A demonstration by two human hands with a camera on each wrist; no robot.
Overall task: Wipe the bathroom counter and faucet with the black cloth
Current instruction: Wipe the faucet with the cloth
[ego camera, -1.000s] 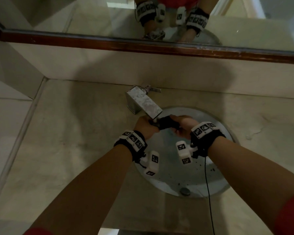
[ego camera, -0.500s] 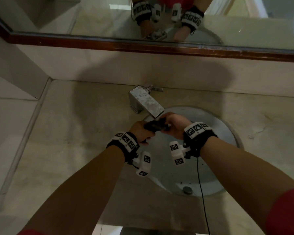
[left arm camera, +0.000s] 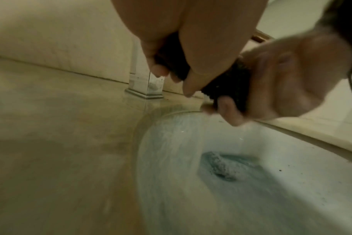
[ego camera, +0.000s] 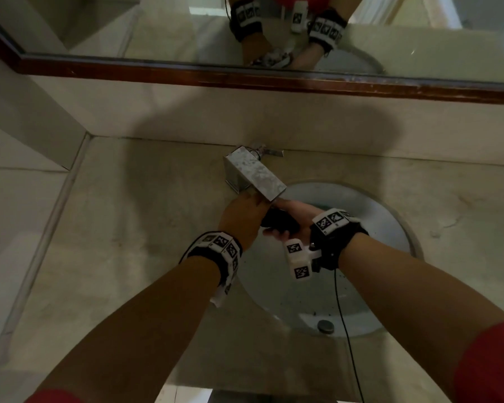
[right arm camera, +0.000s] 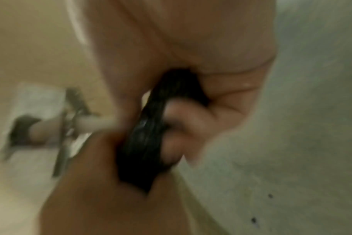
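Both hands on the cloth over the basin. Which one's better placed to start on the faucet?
Probably left. The left hand sits right under the faucet spout tip with a grip on the black cloth. The right hand holds the other end farther over the sink.

Black cloth (ego camera: 278, 222), seemingly twisted, below faucet (ego camera: 253, 173)

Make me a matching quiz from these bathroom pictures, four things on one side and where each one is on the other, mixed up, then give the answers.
Things:
1. black cloth
2. faucet
3. drain plug
4. mirror

Places:
A. at the bottom of the sink
B. on the wall above the counter
C. gripped between both hands
D. at the back of the counter, reaching over the sink

Pairs: 1-C, 2-D, 3-A, 4-B
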